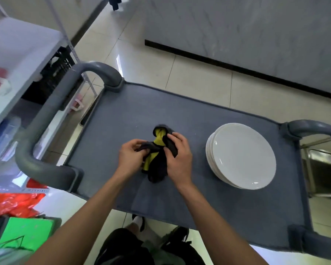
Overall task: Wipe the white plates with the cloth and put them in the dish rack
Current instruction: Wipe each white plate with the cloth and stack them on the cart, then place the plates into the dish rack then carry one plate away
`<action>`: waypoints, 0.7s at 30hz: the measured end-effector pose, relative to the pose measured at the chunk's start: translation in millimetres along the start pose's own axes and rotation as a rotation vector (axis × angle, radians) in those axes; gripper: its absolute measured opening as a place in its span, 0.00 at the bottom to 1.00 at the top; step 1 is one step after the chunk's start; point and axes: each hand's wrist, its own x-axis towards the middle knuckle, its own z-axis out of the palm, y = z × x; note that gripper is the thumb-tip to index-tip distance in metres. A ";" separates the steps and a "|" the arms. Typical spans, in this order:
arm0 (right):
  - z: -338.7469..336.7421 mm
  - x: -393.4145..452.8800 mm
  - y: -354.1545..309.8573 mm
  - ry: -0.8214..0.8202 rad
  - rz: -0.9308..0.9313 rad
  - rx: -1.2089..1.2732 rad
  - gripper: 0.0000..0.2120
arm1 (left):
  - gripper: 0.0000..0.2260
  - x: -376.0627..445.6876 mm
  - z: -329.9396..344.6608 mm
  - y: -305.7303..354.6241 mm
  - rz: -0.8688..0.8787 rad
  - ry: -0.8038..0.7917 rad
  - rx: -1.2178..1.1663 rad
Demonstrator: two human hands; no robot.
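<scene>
We bunch the cloth (158,155) over the cart.
Left grip (131,156) and right grip (177,155) pinch it beside stacked plates (243,155).

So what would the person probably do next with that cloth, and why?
Probably keep the cloth in one hand and reach the right hand for the top plate. Both hands, the left hand included, are bunching the cloth on the grey cart top, and the stack sits untouched just right of them.

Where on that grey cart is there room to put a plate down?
The cart top lies bare between the left handle and the cloth, also along the far edge. The right end is crowded by the plate stack; both hands fill the middle.
</scene>
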 end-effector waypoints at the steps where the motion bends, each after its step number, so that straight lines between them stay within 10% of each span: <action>1: 5.5 1.4 2.8 0.009 0.013 -0.015 0.18 | 0.12 8.9 -2.6 2.0 0.003 0.021 0.025; 5: 21.1 3.4 16.1 -0.005 0.110 -0.114 0.19 | 0.12 30.1 -4.9 11.9 0.064 0.056 0.089; 14: 24.9 -9.9 40.9 -0.307 -0.040 -0.453 0.33 | 0.19 35.3 -20.7 -9.4 0.825 -0.131 0.763; 21: 33.7 -8.2 50.4 -0.394 -0.027 -0.546 0.30 | 0.25 46.5 -16.1 -12.8 0.881 -0.221 1.099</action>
